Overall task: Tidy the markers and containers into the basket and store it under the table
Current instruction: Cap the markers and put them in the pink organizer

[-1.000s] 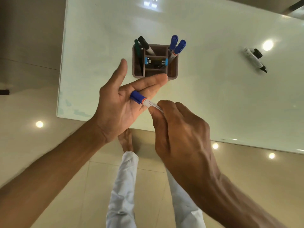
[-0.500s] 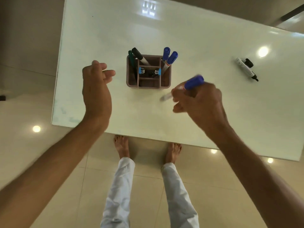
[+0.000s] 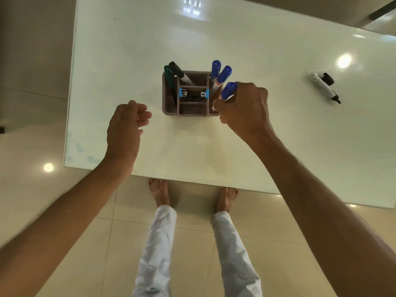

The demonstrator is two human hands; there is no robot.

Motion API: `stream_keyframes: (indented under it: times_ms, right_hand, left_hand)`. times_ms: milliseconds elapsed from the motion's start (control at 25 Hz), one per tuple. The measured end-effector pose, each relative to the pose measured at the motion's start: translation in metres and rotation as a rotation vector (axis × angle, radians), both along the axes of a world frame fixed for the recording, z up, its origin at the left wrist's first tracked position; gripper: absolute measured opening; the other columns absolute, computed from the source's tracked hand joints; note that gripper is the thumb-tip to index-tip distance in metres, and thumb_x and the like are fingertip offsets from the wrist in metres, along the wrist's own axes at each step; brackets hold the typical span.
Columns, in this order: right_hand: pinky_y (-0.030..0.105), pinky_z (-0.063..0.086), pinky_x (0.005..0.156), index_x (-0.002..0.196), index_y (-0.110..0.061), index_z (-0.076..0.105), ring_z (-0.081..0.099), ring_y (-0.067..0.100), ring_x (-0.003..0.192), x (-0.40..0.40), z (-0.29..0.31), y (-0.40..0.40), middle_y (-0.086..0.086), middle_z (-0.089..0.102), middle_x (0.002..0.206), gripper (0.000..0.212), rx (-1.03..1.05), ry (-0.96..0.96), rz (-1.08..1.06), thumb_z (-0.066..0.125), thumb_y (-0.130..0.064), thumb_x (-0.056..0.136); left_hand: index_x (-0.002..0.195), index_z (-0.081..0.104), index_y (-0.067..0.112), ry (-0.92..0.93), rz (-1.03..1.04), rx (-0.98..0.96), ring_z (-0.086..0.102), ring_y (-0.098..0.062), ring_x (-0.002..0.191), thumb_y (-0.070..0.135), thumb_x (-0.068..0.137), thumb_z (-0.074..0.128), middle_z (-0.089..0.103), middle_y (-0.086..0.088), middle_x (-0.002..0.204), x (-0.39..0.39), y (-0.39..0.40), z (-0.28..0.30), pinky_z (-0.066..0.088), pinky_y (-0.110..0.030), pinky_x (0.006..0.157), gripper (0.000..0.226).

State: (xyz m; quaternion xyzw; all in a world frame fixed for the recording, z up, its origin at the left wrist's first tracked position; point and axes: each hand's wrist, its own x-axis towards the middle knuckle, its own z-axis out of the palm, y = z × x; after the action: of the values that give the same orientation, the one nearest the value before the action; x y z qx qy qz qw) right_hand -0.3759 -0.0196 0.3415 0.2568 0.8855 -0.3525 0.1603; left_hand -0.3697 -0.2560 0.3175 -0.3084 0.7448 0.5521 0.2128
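A brown divided basket [image 3: 171,111] stands mid-table. It holds a green marker [image 3: 169,77] and a black-capped marker [image 3: 181,72] on its left side, two blue-capped markers [image 3: 220,72] on its right, and blue clips [image 3: 183,92] in the middle. My right hand [image 3: 244,110] grips a blue-capped marker [image 3: 228,89] at the basket's right compartment; its lower end is hidden behind my fingers. My left hand [image 3: 126,127] hovers just left of the basket, fingers loosely curled, holding nothing. An uncapped black marker [image 3: 323,87] with its loose cap [image 3: 328,78] lies at the far right.
The white glossy table [image 3: 214,146] has its near edge just above my bare feet [image 3: 159,192]. Ceiling lights glare off its surface at the right. Tiled floor [image 3: 42,103] surrounds the table on the left and front.
My right hand took the blue marker from my left hand and carried it up to the basket's right side. My left hand drew back left and curled.
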Motion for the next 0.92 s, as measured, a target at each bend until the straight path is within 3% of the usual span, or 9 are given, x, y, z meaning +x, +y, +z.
stream_keyframes:
  times_ms: [80, 200, 280, 400, 520, 680, 800, 920]
  right_hand:
    - [0.025, 0.059, 0.067, 0.118, -0.01, 0.063, 0.075, 0.022, 0.066, -0.001, -0.004, 0.002, 0.011, 0.078, 0.078, 0.028, -0.017, 0.069, -0.039, 0.072, -0.012, 0.091]
    - [0.02, 0.053, 0.053, 0.131, -0.01, 0.05, 0.073, 0.021, 0.064, 0.005, -0.004, 0.014, 0.007, 0.076, 0.075, 0.049, -0.055, 0.113, -0.148, 0.072, -0.006, 0.087]
    - [0.022, 0.059, 0.058, 0.136, -0.013, 0.047, 0.076, 0.024, 0.07, 0.018, -0.003, 0.024, -0.002, 0.072, 0.076, 0.053, -0.084, 0.073, -0.195, 0.073, -0.011, 0.09]
    - [0.042, 0.064, 0.076, 0.137, -0.014, 0.051, 0.075, 0.023, 0.08, 0.046, -0.009, 0.047, -0.005, 0.073, 0.086, 0.046, -0.048, -0.013, -0.148, 0.071, -0.024, 0.097]
    - [0.034, 0.05, 0.081, 0.137, -0.017, 0.056, 0.068, 0.025, 0.1, 0.058, -0.027, 0.098, 0.004, 0.074, 0.112, 0.043, 0.146, -0.066, -0.12, 0.068, -0.029, 0.097]
    - [0.041, 0.048, 0.085, 0.15, -0.025, 0.049, 0.066, 0.035, 0.116, 0.043, -0.051, 0.187, 0.011, 0.063, 0.134, 0.057, 0.419, -0.098, -0.191, 0.063, -0.019, 0.096]
    - [0.038, 0.044, 0.08, 0.157, -0.034, 0.046, 0.066, 0.04, 0.112, 0.037, -0.063, 0.229, 0.014, 0.056, 0.133, 0.067, 0.48, -0.182, -0.11, 0.06, -0.013, 0.095]
    - [0.042, 0.049, 0.086, 0.151, -0.029, 0.054, 0.066, 0.039, 0.117, 0.046, -0.074, 0.245, 0.012, 0.056, 0.138, 0.059, 0.45, -0.229, -0.091, 0.06, -0.012, 0.095]
  left_hand:
    - [0.115, 0.068, 0.019, -0.011, -0.023, 0.01, 0.071, -0.016, 0.107, 0.034, 0.111, 0.043, 0.077, 0.002, 0.113, 0.002, -0.002, -0.001, 0.051, -0.045, 0.109, 0.029]
    - [0.116, 0.071, 0.02, 0.001, -0.073, -0.036, 0.072, -0.008, 0.101, 0.03, 0.107, 0.052, 0.079, 0.005, 0.112, 0.005, -0.001, 0.001, 0.054, -0.039, 0.105, 0.023]
    - [0.116, 0.072, 0.02, 0.012, -0.099, -0.035, 0.072, -0.009, 0.102, 0.029, 0.108, 0.054, 0.079, 0.005, 0.111, 0.011, 0.004, 0.004, 0.055, -0.039, 0.104, 0.022]
    - [0.106, 0.074, 0.029, 0.037, -0.17, -0.011, 0.075, -0.013, 0.105, 0.033, 0.107, 0.055, 0.08, 0.008, 0.104, 0.019, 0.013, 0.008, 0.056, -0.047, 0.103, 0.02]
    - [0.096, 0.075, 0.037, 0.178, -0.215, -0.078, 0.076, -0.012, 0.098, 0.04, 0.101, 0.056, 0.081, 0.009, 0.096, 0.011, 0.03, 0.016, 0.057, -0.045, 0.098, 0.02]
    - [0.094, 0.076, 0.037, 0.338, -0.215, -0.031, 0.073, -0.006, 0.086, 0.038, 0.1, 0.06, 0.079, 0.014, 0.086, -0.018, 0.061, 0.03, 0.06, -0.028, 0.085, 0.017]
    - [0.098, 0.076, 0.033, 0.375, -0.328, 0.025, 0.072, -0.004, 0.086, 0.036, 0.102, 0.059, 0.078, 0.015, 0.085, -0.021, 0.087, 0.037, 0.057, -0.019, 0.081, 0.018]
    - [0.104, 0.076, 0.021, 0.378, -0.425, 0.077, 0.071, -0.005, 0.084, 0.031, 0.104, 0.059, 0.076, 0.01, 0.084, -0.021, 0.119, 0.035, 0.058, -0.019, 0.083, 0.02]
